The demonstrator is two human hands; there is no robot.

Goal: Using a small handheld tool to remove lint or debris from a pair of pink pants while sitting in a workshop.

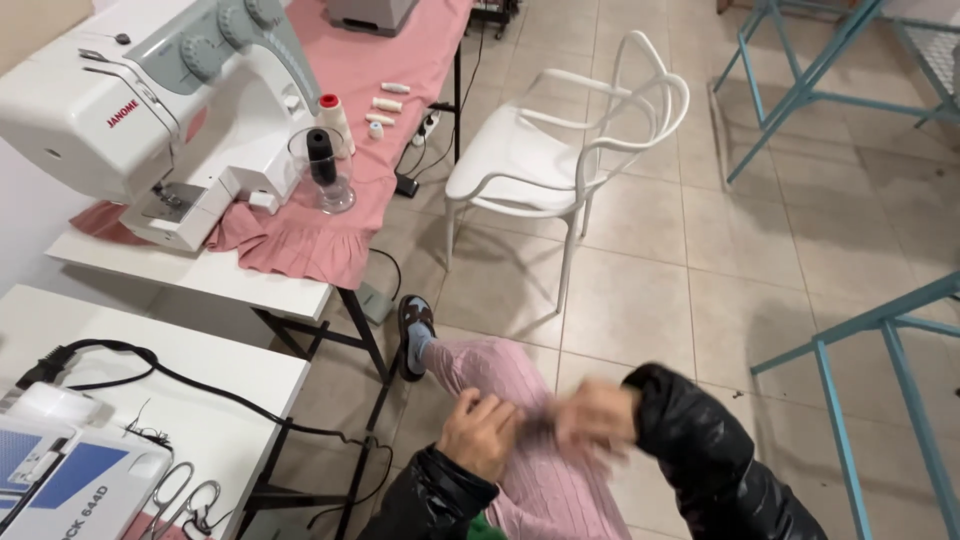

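Note:
I look down at my lap. My left hand [480, 432] and my right hand [597, 415] meet just above my knee, over pink ribbed trousers [540, 480]. Something small and dark sits between the fingers, too blurred to name. The right hand is smeared by motion. Both arms wear black shiny jacket sleeves [700, 450]. My foot in a dark sandal and blue sock [415, 330] rests on the tiled floor beside a grey foot pedal [375, 300].
A white sewing machine [150, 110] stands on pink cloth [300, 240] on a table at the left, with a black thread cone in a glass [322, 165]. Scissors [185, 495] and a second machine [70, 470] lie near left. A white chair [560, 150] and teal frames [880, 330] stand on the floor.

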